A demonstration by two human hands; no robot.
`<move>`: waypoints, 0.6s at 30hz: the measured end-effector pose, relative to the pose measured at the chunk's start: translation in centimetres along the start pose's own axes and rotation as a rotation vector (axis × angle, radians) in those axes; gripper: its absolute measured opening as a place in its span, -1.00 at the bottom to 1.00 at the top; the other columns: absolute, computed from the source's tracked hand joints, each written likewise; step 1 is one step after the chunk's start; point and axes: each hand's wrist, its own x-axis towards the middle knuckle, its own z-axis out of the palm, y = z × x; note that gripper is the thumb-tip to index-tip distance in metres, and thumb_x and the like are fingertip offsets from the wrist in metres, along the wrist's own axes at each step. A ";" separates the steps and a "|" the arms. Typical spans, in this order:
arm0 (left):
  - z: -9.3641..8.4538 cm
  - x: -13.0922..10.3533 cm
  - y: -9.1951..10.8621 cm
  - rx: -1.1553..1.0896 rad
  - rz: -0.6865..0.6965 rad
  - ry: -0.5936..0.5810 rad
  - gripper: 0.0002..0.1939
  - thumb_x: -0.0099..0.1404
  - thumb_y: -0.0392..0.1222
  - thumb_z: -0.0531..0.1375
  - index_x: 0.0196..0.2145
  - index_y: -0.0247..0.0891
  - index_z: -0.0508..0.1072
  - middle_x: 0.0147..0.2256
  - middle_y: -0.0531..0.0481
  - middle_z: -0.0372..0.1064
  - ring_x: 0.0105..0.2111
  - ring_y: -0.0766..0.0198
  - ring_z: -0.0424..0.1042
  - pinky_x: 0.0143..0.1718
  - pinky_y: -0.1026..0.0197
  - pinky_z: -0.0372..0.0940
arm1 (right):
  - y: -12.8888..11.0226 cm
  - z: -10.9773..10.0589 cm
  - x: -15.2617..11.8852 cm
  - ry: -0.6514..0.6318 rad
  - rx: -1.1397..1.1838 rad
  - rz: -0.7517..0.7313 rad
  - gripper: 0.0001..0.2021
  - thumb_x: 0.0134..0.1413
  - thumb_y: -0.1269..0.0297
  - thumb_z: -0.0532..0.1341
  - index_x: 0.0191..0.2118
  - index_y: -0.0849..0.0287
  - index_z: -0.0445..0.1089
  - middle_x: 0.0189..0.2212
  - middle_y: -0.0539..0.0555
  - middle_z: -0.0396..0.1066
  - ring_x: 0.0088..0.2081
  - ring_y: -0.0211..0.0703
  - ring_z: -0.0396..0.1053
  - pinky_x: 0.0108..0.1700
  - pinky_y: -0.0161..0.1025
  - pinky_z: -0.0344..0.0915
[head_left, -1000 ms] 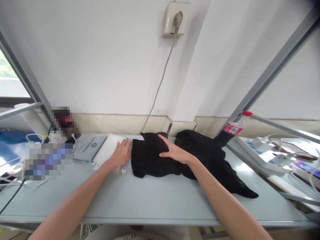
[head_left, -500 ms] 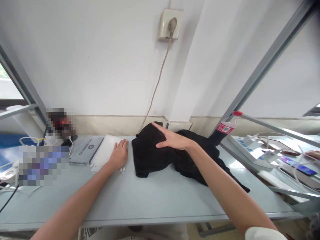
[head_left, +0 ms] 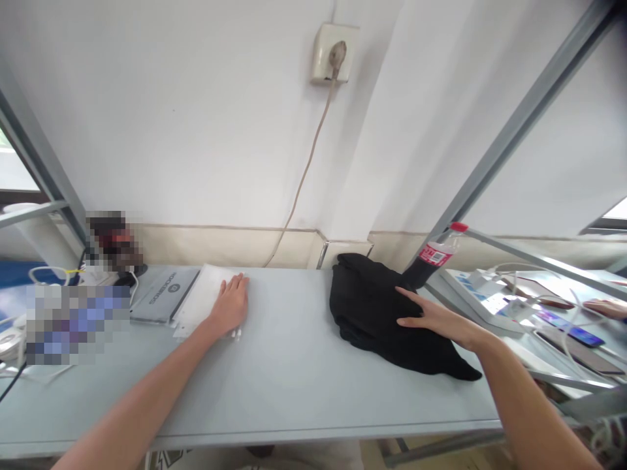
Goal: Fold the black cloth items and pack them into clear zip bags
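A black cloth (head_left: 377,313) lies bunched on the right part of the grey table (head_left: 284,391). Over its right side is my right hand (head_left: 435,320), thumb and fingers apart; whether it presses on the fabric is hard to tell. My left hand (head_left: 232,305) rests flat, fingers stretched, on the right edge of a white translucent plastic bag (head_left: 202,300). Left of that bag lies a grey printed package (head_left: 164,295). A cola bottle with a red cap (head_left: 434,256) stands tilted in view just behind the cloth.
Cables and a blurred item (head_left: 78,324) sit at the left. Beyond the metal frame on the right are a power strip (head_left: 484,300), a phone (head_left: 571,328) and another person's hand (head_left: 607,308). A cord (head_left: 308,160) hangs from the wall socket (head_left: 336,53).
My right hand has moved right. The black cloth's left part, which was spread near my left hand, is now gathered at the right, baring the middle of the table. My left hand stays put.
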 end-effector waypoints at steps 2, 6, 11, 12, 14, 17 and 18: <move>0.0 0.0 0.0 0.002 -0.004 -0.003 -0.49 0.52 -0.32 -0.16 0.35 -0.34 0.18 0.42 -0.38 0.08 0.46 -0.08 0.00 0.43 -0.30 -0.08 | 0.3 0.2 -0.1 0.039 0.015 0.011 0.01 -0.07 -0.17 0.41 0.49 -0.06 0.10 0.49 0.20 0.04 0.43 0.40 0.11 0.42 0.21 0.14; -0.1 0.0 0.1 0.039 -0.005 -0.012 -0.48 0.52 -0.32 -0.16 0.35 -0.38 0.19 0.42 -0.38 0.08 0.45 -0.11 0.04 0.42 -0.33 -0.06 | -1.6 -0.2 -0.4 0.117 -0.013 0.011 0.08 -0.07 -0.14 0.39 0.53 0.04 0.01 0.50 0.25 0.00 0.40 0.49 0.15 0.37 0.25 0.21; -0.3 0.0 0.2 0.056 -0.002 -0.023 -0.47 0.52 -0.33 -0.17 0.36 -0.46 0.19 0.42 -0.42 0.07 0.45 -0.11 0.03 0.42 -0.34 -0.06 | -1.9 -1.7 -0.2 0.156 -0.017 -0.055 -0.08 0.00 -0.08 0.36 0.47 0.00 0.15 0.40 0.23 0.24 0.29 0.43 0.35 0.27 0.20 0.35; -0.3 0.0 0.2 0.056 -0.004 -0.025 -0.47 0.52 -0.33 -0.17 0.36 -0.46 0.19 0.42 -0.42 0.07 0.45 -0.11 0.02 0.42 -0.34 -0.06 | -1.4 -2.0 -0.1 0.148 -0.035 -0.065 -0.13 0.02 -0.08 0.35 0.44 0.00 0.21 0.35 0.23 0.32 0.25 0.43 0.39 0.24 0.18 0.38; -0.4 0.0 0.2 0.049 -0.010 -0.025 -0.47 0.52 -0.33 -0.17 0.36 -0.45 0.20 0.42 -0.42 0.07 0.45 -0.13 0.03 0.42 -0.33 -0.07 | 0.0 -2.6 0.3 0.122 -0.103 -0.085 -0.20 0.03 -0.07 0.33 0.39 0.04 0.30 0.26 0.25 0.44 0.18 0.43 0.46 0.20 0.16 0.41; -0.2 0.0 0.2 0.022 -0.013 -0.016 -0.48 0.52 -0.33 -0.15 0.35 -0.43 0.21 0.42 -0.42 0.08 0.45 -0.13 0.04 0.42 -0.34 -0.08 | 2.2 -2.9 1.2 0.105 -0.235 -0.089 -0.26 0.02 0.03 0.30 0.34 0.16 0.36 0.25 0.32 0.43 0.07 0.42 0.54 0.17 0.16 0.42; -0.1 -0.1 0.2 0.009 -0.015 -0.012 -0.48 0.51 -0.34 -0.15 0.35 -0.42 0.21 0.42 -0.42 0.08 0.45 -0.13 0.03 0.42 -0.34 -0.08 | 2.6 -2.8 1.6 0.127 -0.293 -0.082 -0.27 0.02 0.07 0.28 0.33 0.18 0.37 0.27 0.34 0.41 0.08 0.43 0.53 0.17 0.17 0.42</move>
